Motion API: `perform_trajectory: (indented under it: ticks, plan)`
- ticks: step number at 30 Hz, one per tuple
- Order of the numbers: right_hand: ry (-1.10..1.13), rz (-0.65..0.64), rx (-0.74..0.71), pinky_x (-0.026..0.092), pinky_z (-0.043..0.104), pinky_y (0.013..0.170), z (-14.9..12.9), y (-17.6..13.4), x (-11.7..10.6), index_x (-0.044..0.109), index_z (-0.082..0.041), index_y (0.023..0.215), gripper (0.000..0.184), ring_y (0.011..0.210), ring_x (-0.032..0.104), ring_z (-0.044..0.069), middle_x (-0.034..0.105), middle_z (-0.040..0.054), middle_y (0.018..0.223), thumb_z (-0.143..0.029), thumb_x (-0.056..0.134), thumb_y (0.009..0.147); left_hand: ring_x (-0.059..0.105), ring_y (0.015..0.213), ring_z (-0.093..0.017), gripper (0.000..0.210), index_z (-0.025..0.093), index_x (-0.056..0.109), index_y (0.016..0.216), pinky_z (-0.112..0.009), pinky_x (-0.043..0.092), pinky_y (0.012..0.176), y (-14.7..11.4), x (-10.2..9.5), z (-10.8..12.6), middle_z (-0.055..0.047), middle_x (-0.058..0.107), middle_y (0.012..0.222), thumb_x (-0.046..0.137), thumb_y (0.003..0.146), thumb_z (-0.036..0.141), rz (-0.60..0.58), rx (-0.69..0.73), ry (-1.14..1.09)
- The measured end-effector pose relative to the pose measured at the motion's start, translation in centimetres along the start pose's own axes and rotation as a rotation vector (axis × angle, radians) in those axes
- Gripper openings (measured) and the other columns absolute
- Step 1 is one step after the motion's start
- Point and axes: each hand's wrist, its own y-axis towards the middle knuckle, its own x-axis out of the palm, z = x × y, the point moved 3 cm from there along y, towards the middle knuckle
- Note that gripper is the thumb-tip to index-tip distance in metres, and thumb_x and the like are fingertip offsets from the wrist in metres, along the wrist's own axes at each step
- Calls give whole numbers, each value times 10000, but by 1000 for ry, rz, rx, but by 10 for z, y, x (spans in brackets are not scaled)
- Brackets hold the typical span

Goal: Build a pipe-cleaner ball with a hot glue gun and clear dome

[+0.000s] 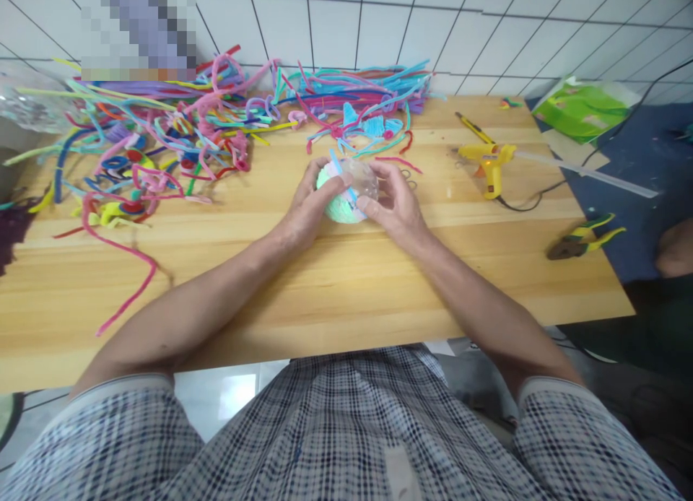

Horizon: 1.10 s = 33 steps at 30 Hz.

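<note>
A round ball point(342, 206) is held between my two hands over the middle of the table. Its left part looks pale green and white, its right part clear and shiny. Across it runs a light-blue strip point(334, 157), slanting down to the right. My left hand point(319, 194) grips the left side, thumb pressed on top near the strip. On the right side, my right hand point(395, 198) holds the clear part, with its thumb near the strip's lower end. Some fingers of both hands are hidden behind the ball.
Tangled pipe cleaners point(162, 147) cover the back left of the wooden table point(336, 292), with a bundle point(373, 89) at the back centre. To the right lie a yellow glue gun point(489, 162) with its stick and cord, a cutter knife point(475, 128) and pliers point(582, 240).
</note>
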Motion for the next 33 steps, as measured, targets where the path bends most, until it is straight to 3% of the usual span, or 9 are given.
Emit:
perform_trajectory:
  ticks: [3,6,9,13,22,25,33]
  plan:
    - [58,-42,-29,595,521,1188,-4,1,-3,610,-333,1438,814,1444,661,332,690,91,1544,-768,871,802,706,1264,-305,800,246,525,1422,-477,609,1065,-4,-2,7,-71,721,1348,771,908,807,-7,252,286]
    - [70,3,-79,550,499,1230,-7,3,-9,664,-357,1368,661,1499,611,310,681,68,1537,-732,844,855,641,1375,-335,800,241,502,1461,-543,550,1182,-9,-1,12,-120,652,1442,766,930,778,-28,538,575]
    - [-9,43,-165,518,528,1249,-9,4,-13,732,-354,1204,515,1495,594,314,679,50,1494,-717,844,857,633,1383,-346,721,253,488,1472,-572,542,1179,-11,1,10,-141,648,1416,690,996,756,-36,670,706]
    - [-113,26,-235,433,590,1310,-11,2,-11,759,-316,1042,357,1513,571,339,686,63,1483,-627,848,891,629,1358,-347,703,279,490,1486,-599,548,1165,-9,1,6,-144,653,1397,679,1003,753,-59,708,719]
    - [-134,-5,-183,384,600,1348,-19,1,-6,737,-297,905,246,1507,589,326,737,45,1443,-525,829,916,606,1408,-358,671,252,498,1503,-583,516,1214,-9,4,8,-157,632,1449,672,1017,680,-118,690,714]
    - [-114,-6,-171,385,597,1351,-18,2,-4,720,-305,880,259,1516,583,319,756,45,1408,-544,801,931,605,1415,-351,669,243,505,1507,-576,519,1218,-8,5,9,-162,632,1459,655,1022,679,-125,690,715]
    - [-109,-2,-240,378,585,1347,-12,3,-3,705,-287,914,326,1552,564,323,693,48,1558,-603,750,978,567,1460,-358,655,248,505,1512,-571,488,1255,-9,7,12,-158,623,1496,740,1002,586,-216,659,675]
